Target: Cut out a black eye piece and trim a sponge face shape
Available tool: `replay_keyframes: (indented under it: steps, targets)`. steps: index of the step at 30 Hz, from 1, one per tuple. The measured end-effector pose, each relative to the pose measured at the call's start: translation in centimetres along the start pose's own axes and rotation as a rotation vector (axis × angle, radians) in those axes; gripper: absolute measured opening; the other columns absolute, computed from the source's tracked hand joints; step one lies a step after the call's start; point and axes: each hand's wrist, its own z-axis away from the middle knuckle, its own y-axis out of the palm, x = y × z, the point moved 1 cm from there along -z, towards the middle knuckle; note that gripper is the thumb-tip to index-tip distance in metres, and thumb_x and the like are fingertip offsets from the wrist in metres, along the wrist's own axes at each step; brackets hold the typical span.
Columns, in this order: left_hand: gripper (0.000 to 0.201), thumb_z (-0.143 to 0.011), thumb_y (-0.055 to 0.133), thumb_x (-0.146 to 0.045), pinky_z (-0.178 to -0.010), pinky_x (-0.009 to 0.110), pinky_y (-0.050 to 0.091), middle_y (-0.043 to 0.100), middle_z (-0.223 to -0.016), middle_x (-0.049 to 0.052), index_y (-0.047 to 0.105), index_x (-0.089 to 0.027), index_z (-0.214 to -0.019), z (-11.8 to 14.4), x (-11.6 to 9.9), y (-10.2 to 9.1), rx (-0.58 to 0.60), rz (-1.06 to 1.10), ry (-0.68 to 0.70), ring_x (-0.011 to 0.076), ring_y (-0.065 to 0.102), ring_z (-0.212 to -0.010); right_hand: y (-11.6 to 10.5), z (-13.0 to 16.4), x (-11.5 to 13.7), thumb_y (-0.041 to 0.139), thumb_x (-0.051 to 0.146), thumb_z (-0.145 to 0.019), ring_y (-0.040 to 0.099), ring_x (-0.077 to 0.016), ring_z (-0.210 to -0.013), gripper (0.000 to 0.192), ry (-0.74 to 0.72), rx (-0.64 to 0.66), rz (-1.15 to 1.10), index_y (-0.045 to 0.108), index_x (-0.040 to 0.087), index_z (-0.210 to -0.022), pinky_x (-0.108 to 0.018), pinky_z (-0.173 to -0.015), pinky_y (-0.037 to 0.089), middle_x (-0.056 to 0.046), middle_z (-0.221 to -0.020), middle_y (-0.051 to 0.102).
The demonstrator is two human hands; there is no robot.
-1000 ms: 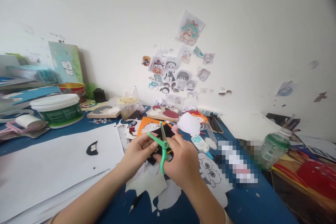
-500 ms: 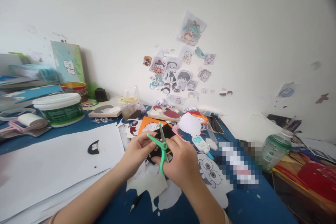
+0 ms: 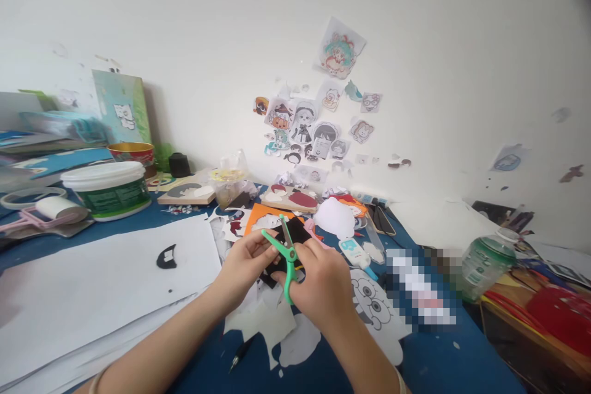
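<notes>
My right hand [image 3: 323,280] is closed round the handles of a pair of green scissors [image 3: 290,258], whose blades point up and stand apart. Close by on the left, my left hand [image 3: 247,265] has its thumb and fingers pinched together beside the blades. Whatever those fingers hold is too small or too hidden to name. Black paper [image 3: 298,231] and an orange sheet [image 3: 258,217] lie behind the scissors, partly covered by the hands. Beneath my wrists are white paper scraps [image 3: 261,323] and a dark pen [image 3: 240,354].
On the left, a large white sheet [image 3: 106,283] bears a black curved cutout [image 3: 167,257]. A white-lidded green tub [image 3: 106,191] stands behind it. To the right are a glue bottle [image 3: 355,253], a cartoon-face drawing [image 3: 376,301], a phone [image 3: 382,220] and a green-labelled bottle [image 3: 487,265].
The whole view has shifted slightly, so things appear a little further right. Both hands and the scissors keep nearly the same pose, blades still apart.
</notes>
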Motion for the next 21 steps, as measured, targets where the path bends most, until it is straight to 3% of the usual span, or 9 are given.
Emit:
replay_keyframes:
  steps: [16, 21]
  targets:
    - [0.016, -0.072, 0.065, -0.030, -0.057, 0.018, 0.039, 0.057, -0.067, -0.001, 0.060, -0.016, -0.077, 0.0, 0.4, 0.6, 0.026, 0.166, -0.050, 0.0071, 0.047, -0.060, 0.8, 0.2, 0.2, 0.057, 0.038, -0.071, 0.047, -0.0147, -0.052, 0.022, -0.011, -0.040, 0.019, 0.060, 0.016, -0.069, -0.025, -0.048, 0.023, -0.003, -0.061, 0.055]
    - [0.016, -0.071, 0.066, -0.030, -0.056, 0.018, 0.040, 0.056, -0.061, -0.002, 0.061, -0.015, -0.075, 0.1, 0.2, 0.9, 0.034, 0.228, -0.069, 0.0070, 0.048, -0.057, 1.2, 0.3, 0.5, 0.051, 0.031, -0.076, 0.047, -0.0142, -0.051, 0.018, 0.036, -0.051, 0.002, 0.057, 0.017, -0.066, -0.025, -0.048, 0.025, -0.002, -0.060, 0.055]
